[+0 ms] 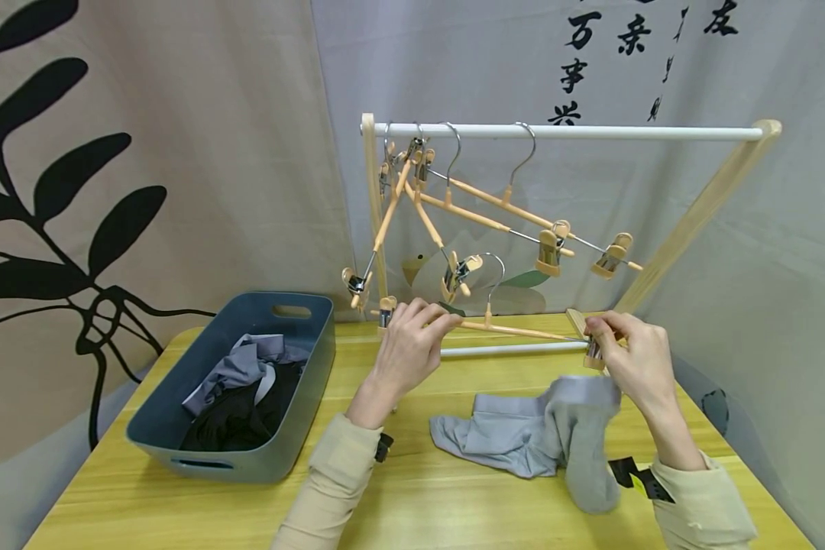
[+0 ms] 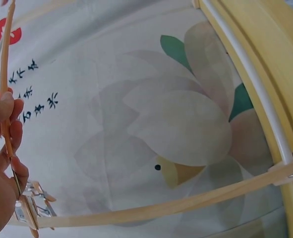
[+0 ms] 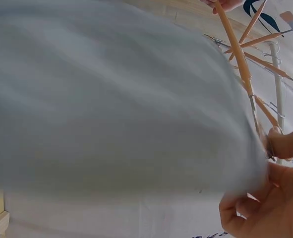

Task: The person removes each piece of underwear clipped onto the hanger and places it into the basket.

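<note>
My left hand (image 1: 415,336) grips the wooden bar of a clip hanger (image 1: 516,331) near its left end, over the table; the left wrist view shows its fingers (image 2: 16,134) curled round the bar. My right hand (image 1: 635,355) pinches the metal-and-wood clip (image 1: 594,355) at the hanger's right end. Directly below that clip is a grey sock (image 1: 591,451), its toe pointing down. Grey cloth (image 3: 116,104), blurred, fills much of the right wrist view and reaches my right fingers; whether the clip bites it I cannot tell. A second grey sock (image 1: 488,435) lies at its left.
A wooden rack with a white rail (image 1: 591,133) stands at the back, several clip hangers (image 1: 477,218) hung toward its left. A blue-grey basket (image 1: 316,397) on the left holds grey-blue cloth (image 1: 244,367) and black cloth (image 1: 234,424). Everything stands on a yellow wooden table (image 1: 412,512).
</note>
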A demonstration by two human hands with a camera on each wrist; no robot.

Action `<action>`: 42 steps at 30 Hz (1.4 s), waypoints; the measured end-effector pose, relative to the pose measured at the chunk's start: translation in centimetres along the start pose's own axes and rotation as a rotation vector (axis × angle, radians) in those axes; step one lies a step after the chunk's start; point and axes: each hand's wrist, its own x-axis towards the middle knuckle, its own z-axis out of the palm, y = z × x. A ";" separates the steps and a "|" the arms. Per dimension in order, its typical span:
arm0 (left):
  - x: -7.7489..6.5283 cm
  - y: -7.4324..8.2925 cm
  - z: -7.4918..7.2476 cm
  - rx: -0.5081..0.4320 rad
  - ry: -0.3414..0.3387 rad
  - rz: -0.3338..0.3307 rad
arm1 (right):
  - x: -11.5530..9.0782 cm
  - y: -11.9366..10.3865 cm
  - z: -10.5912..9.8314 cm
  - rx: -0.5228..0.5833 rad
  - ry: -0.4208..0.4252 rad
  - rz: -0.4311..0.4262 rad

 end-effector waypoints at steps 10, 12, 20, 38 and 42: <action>0.0 0.0 0.0 0.006 0.007 -0.002 | -0.2 -0.1 0.2 0.005 -0.005 0.015; 0.0 -0.1 0.0 0.012 0.011 -0.002 | -0.3 -0.2 0.5 0.010 0.009 0.002; 0.1 0.0 0.0 0.013 0.018 0.003 | -0.1 -1.2 1.9 -0.229 0.255 -0.337; 0.3 1.1 0.7 -0.003 -0.016 0.011 | -0.3 -0.8 3.9 -0.220 0.176 -0.744; 0.4 1.9 1.0 0.009 0.061 0.085 | -0.1 -0.3 3.4 -0.234 0.225 -0.744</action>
